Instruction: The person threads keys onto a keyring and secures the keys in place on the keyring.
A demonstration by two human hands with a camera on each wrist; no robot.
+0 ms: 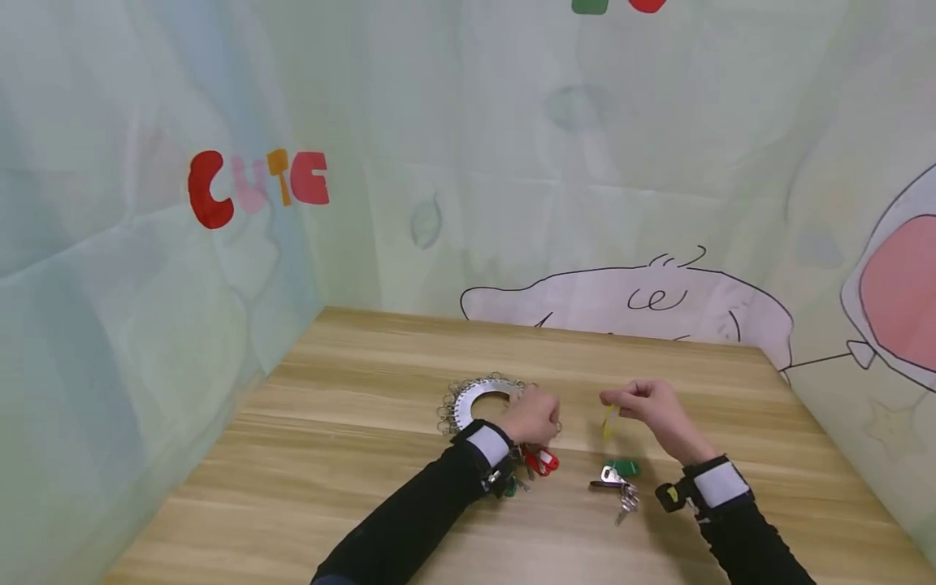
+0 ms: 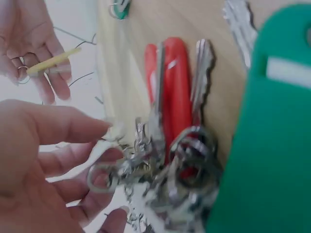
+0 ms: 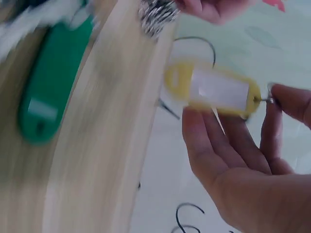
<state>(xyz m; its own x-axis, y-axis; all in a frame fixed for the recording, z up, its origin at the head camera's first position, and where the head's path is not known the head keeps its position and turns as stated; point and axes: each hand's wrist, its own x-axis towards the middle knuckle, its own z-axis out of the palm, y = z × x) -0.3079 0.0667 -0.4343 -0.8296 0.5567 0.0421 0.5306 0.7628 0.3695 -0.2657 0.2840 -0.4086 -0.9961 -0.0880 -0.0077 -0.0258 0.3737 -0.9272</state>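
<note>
A flat silver ring (image 1: 464, 409) fringed with small wire hooks lies on the table. My left hand (image 1: 532, 416) covers its right side, with curled fingers holding it among the hooks (image 2: 141, 167). Red key tags (image 1: 543, 463) and keys (image 2: 201, 73) are beside that hand, with a green key tag (image 2: 272, 126) close to the left wrist camera. To the right, my right hand (image 1: 654, 410) is raised above the table. Its thumb and a finger pinch the small metal ring of a yellow key tag (image 3: 221, 92), which has a white label.
Nearer the front lie a green key tag (image 1: 623, 467) and a bunch of keys (image 1: 627, 497) with a dark piece (image 1: 605, 485). The wooden table (image 1: 351, 390) meets a printed cloth backdrop (image 1: 468, 162) at the back and sides.
</note>
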